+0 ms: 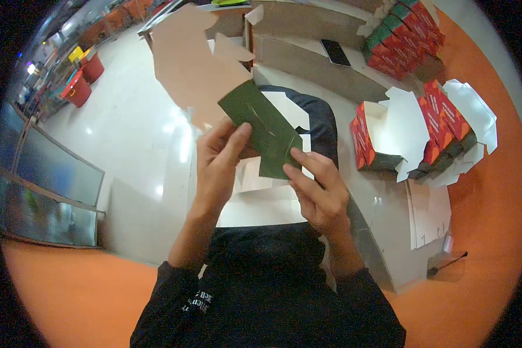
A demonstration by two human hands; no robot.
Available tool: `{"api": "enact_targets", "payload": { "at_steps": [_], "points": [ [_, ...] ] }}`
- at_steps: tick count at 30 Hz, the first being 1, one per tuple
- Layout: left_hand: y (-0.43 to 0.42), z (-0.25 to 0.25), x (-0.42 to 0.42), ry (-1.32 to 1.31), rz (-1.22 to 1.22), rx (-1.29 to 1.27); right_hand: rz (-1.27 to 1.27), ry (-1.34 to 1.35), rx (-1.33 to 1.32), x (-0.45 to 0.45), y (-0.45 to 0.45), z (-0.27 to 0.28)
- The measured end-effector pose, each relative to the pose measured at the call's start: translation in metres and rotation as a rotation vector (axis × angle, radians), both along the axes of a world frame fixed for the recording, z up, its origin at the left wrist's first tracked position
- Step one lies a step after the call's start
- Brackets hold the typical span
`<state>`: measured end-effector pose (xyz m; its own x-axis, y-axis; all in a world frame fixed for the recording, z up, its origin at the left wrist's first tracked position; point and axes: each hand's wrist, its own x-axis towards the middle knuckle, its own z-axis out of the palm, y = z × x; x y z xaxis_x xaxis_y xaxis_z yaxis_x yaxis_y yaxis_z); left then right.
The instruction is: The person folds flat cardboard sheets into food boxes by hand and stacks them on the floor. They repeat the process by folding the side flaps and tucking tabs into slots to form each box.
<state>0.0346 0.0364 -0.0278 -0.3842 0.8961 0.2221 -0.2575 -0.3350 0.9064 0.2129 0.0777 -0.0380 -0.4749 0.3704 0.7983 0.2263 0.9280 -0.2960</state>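
Both of my hands hold a partly folded carton (pixel 261 130) in front of my chest. Its green panel faces me, with slits cut across it, while a pale, unfolded part with notched flaps stretches to the upper left. My left hand (pixel 221 159) pinches the green panel's lower left edge, thumb on top and fingers behind. At the panel's right end, my right hand (pixel 320 188) grips the edge between thumb and fingers. White card (pixel 258 210) lies below, over my lap, largely covered by the hands and carton.
Open red cartons with white insides (pixel 391 130) stand on the grey step to the right. A stack of red and green cartons (pixel 403 43) rises farther back, near a phone (pixel 335 52). Flat white sheets (pixel 429 214) lie at lower right. Red bins (pixel 77 90) stand far left.
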Motion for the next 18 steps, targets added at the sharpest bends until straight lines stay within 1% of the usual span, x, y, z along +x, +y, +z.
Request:
{"api": "enact_targets", "payload": {
  "at_steps": [1, 4, 5, 8, 9, 10, 12, 13, 15, 16, 17, 18],
  "points": [
    [-0.001, -0.001, 0.002, 0.037, 0.006, -0.023, -0.016, 0.007, -0.015, 0.000, -0.001, 0.001],
    [-0.006, 0.003, 0.020, 0.007, -0.052, 0.084, -0.047, 0.008, 0.012, -0.001, 0.006, -0.004],
    [-0.007, -0.005, 0.020, 0.048, -0.100, 0.077, -0.077, 0.051, -0.015, -0.002, 0.005, -0.007],
    [-0.011, -0.009, 0.032, 0.005, -0.149, 0.103, -0.151, 0.164, -0.083, -0.005, -0.001, -0.016],
    [-0.014, -0.011, 0.034, 0.040, -0.109, 0.046, -0.162, 0.190, -0.096, -0.006, -0.001, -0.018],
    [-0.013, -0.011, 0.033, 0.104, -0.079, 0.030, -0.171, 0.217, -0.110, -0.008, -0.001, -0.019],
    [-0.013, -0.012, 0.030, 0.230, -0.018, -0.003, -0.146, 0.178, -0.217, -0.014, -0.013, -0.021],
    [-0.013, -0.011, 0.030, 0.336, 0.021, 0.006, -0.136, 0.158, -0.272, -0.016, -0.018, -0.022],
    [-0.013, -0.007, 0.031, 0.547, 0.094, 0.025, 0.016, 0.136, -0.383, -0.014, -0.019, -0.022],
    [-0.012, -0.008, 0.028, 0.708, 0.133, 0.036, 0.091, 0.126, -0.437, -0.012, -0.018, -0.022],
    [-0.013, -0.012, 0.021, 0.868, 0.173, 0.047, 0.068, 0.171, -0.434, -0.009, -0.010, -0.018],
    [-0.014, -0.012, 0.015, 1.028, 0.214, 0.057, -0.030, 0.209, -0.390, -0.005, -0.003, -0.019]
  ]
}}
